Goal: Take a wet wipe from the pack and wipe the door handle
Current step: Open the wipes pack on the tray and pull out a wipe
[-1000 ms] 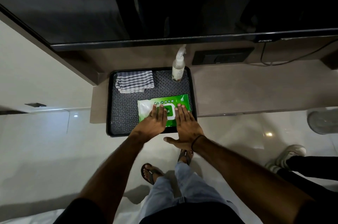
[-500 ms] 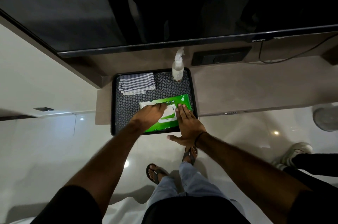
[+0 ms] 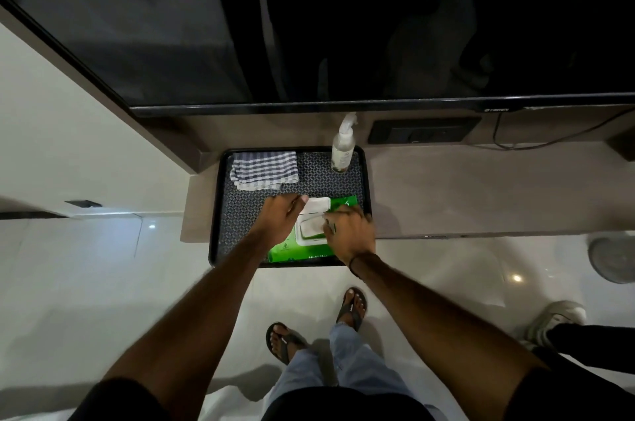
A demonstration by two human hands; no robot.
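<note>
On black patterned tray (image 3: 220, 214): left hand (image 3: 280, 219) pinning white flip lid (image 3: 318, 205) open at 12 o'clock; right hand (image 3: 350, 231) fingers pinching at green wet-wipe pack (image 3: 288, 248) opening. Pull slow, brace pack.

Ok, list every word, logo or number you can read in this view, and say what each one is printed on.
"Multi Use": only partly legible, white print on the near edge of the green wet wipe pack.
Brand logo on the lower bezel of the TV: too small and blurred to read.
Label on the spray bottle: print too small to read.
Small icons on the pack's far edge, by the right hand: not legible.
</note>
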